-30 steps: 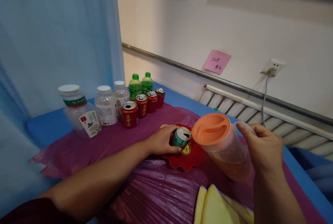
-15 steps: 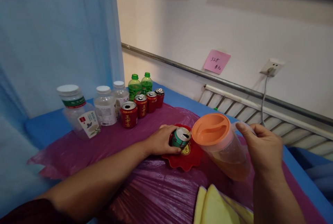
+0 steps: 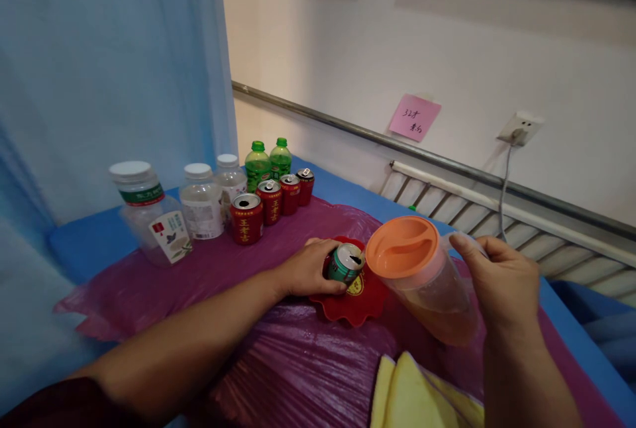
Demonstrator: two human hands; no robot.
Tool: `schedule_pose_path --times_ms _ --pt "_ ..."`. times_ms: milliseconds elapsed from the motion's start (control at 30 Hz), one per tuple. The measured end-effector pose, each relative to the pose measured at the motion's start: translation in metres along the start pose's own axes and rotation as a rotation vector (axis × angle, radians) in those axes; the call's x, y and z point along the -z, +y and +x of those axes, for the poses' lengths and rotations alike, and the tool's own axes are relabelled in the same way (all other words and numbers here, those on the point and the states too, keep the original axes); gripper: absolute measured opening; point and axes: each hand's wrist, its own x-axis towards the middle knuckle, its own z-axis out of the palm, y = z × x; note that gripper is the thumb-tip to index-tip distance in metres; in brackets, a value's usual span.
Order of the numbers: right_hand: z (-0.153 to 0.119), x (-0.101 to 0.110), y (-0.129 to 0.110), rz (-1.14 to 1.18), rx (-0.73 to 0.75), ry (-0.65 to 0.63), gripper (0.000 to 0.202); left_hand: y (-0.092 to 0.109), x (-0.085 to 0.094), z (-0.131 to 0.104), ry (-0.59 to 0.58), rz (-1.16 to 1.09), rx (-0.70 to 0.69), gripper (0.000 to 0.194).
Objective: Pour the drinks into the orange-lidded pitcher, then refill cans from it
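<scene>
My left hand [image 3: 315,269] is wrapped round a green and dark drink can [image 3: 344,265], whose top opening faces up and slightly right. Under the can lies a red scalloped tray [image 3: 348,312] with a yellow emblem. By its handle, my right hand [image 3: 504,279] grips a clear plastic pitcher [image 3: 440,305] with an orange lid [image 3: 405,246]. The pitcher is tilted left, its spout close to the can's opening. Brownish liquid fills part of it. A thin stream seems to show at the spout, though it is hard to make out.
Several red cans [image 3: 247,219] stand in a row at the back left. Behind them are two green bottles [image 3: 258,166] and clear jars with white lids [image 3: 200,203]. A folded yellow cloth [image 3: 417,391] lies in front on the purple plastic sheet [image 3: 298,362]. A radiator [image 3: 447,209] runs along the wall.
Almost nothing differs. Both hands, the can and the tilted pitcher keep nearly the same positions.
</scene>
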Motion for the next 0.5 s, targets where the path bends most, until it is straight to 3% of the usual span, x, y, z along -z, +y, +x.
schedule_pose_path --times_ms 500 --pt "-0.0016 0.0002 -0.0026 0.009 -0.028 -0.001 0.053 0.0015 0.0002 -0.0001 -0.019 -0.008 0.003 0.065"
